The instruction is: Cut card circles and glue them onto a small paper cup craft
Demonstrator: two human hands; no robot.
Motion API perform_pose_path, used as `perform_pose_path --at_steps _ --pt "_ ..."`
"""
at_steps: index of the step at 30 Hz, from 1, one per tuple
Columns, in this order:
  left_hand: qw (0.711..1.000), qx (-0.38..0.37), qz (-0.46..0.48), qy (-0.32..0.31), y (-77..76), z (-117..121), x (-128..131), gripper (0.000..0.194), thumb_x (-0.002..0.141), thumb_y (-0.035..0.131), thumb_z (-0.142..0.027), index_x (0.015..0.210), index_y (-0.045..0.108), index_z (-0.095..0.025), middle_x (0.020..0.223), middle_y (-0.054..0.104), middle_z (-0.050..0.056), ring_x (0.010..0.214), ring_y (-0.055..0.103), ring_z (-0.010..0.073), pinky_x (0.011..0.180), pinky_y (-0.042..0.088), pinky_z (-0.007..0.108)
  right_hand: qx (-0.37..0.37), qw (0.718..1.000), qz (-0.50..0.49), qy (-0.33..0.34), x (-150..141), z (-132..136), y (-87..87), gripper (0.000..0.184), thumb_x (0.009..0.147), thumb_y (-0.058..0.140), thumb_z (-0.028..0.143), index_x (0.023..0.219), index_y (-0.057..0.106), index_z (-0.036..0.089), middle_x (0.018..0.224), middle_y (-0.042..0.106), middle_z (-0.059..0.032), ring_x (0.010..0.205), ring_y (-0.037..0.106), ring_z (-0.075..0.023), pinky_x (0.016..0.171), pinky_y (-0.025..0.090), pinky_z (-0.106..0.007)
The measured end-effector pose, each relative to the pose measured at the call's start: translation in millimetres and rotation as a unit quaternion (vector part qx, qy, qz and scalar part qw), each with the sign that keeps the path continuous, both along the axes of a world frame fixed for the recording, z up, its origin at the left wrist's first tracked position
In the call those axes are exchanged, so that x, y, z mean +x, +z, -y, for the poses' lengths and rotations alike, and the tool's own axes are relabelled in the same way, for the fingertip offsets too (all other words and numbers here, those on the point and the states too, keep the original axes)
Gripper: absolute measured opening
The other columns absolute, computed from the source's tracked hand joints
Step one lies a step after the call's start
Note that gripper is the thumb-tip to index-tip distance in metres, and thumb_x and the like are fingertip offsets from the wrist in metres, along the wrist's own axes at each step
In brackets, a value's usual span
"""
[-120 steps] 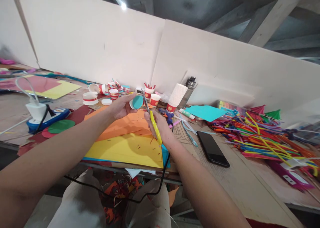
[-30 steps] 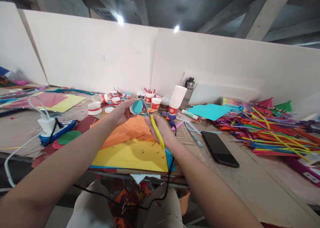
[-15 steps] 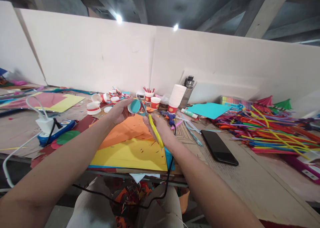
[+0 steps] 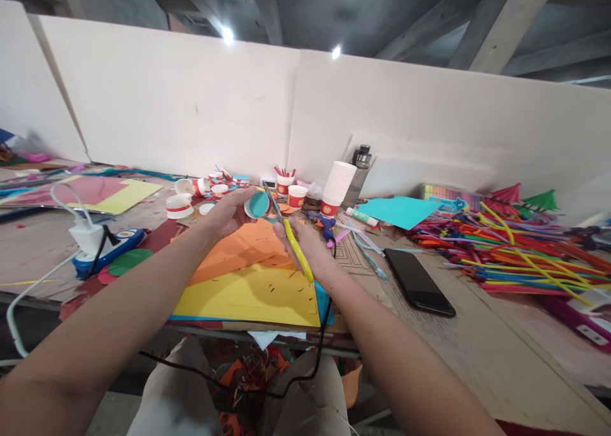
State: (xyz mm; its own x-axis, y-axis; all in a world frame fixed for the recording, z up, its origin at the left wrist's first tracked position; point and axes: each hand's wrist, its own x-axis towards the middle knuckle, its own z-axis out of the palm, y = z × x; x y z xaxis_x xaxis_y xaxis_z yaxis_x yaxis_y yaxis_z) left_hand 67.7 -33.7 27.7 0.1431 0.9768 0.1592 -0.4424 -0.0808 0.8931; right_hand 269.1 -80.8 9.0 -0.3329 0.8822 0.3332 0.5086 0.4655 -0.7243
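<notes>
The left hand [image 4: 233, 216] held a short, cut-down paper cup [image 4: 258, 204] with a teal blue inside. Its fingers were closed around the left side of the cup, and the open end was tipped toward the person. The cup was up in the air over the far end of the orange paper [image 4: 238, 250].

The right hand [image 4: 309, 244] had its fingers clamped on the yellow handles of the scissors [image 4: 298, 251]. The blades pointed up and a bit to the left, right by the right edge of the cup. I cannot tell if they touched it.

Under the hands, the orange paper lay on top of the yellow paper [image 4: 248, 301], which had little dark scraps on it. Behind the hands stood a red and white cup full of red strips [image 4: 285, 186], and near it another red and white cup [image 4: 296, 197]. To the right of those was a tall, leaning stack of paper cups [image 4: 340, 182], with a gray bottle [image 4: 358, 182] just behind it. A blue glue gun [image 4: 328, 228] lay near the right hand. Farther right were a black phone [image 4: 419, 282] and a big, bright pile of pipe cleaners [image 4: 510, 251].
</notes>
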Motion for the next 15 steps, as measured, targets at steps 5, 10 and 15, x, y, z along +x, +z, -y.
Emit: perform_pose_path --at_steps 5,10,15 --pt "1.000 0.005 0.000 -0.002 -0.1 -1.1 -1.2 0.016 0.082 0.072 -0.029 0.084 0.068 -0.013 0.067 0.067 0.003 0.051 0.060 0.0122 0.041 0.046 0.022 -0.006 1.000 -0.001 0.002 -0.3 2.2 3.1 0.040 0.090 0.052 0.061 0.081 0.053 0.022 0.066 0.057 0.0013 0.066 0.057 -0.0151 0.063 0.042 -0.026" --pt "1.000 0.002 -0.003 0.004 0.3 -1.8 -2.0 0.017 0.081 0.074 -0.028 0.081 0.068 -0.013 0.066 0.066 0.003 0.050 0.059 0.0125 0.040 0.045 0.022 -0.005 1.000 0.012 -0.005 -0.5 3.5 4.7 0.040 0.091 0.052 0.060 0.082 0.055 0.022 0.065 0.056 0.0016 0.065 0.056 -0.0149 0.065 0.042 -0.026" --pt "1.000 0.005 -0.007 0.008 1.3 0.2 0.1 0.019 0.082 0.073 -0.030 0.079 0.067 -0.012 0.064 0.065 0.002 0.049 0.058 0.0117 0.040 0.046 0.021 0.004 1.000 0.022 -0.009 -0.3 4.3 5.5 0.041 0.091 0.052 0.060 0.081 0.057 0.021 0.066 0.056 0.0012 0.064 0.055 -0.0138 0.064 0.041 -0.026"
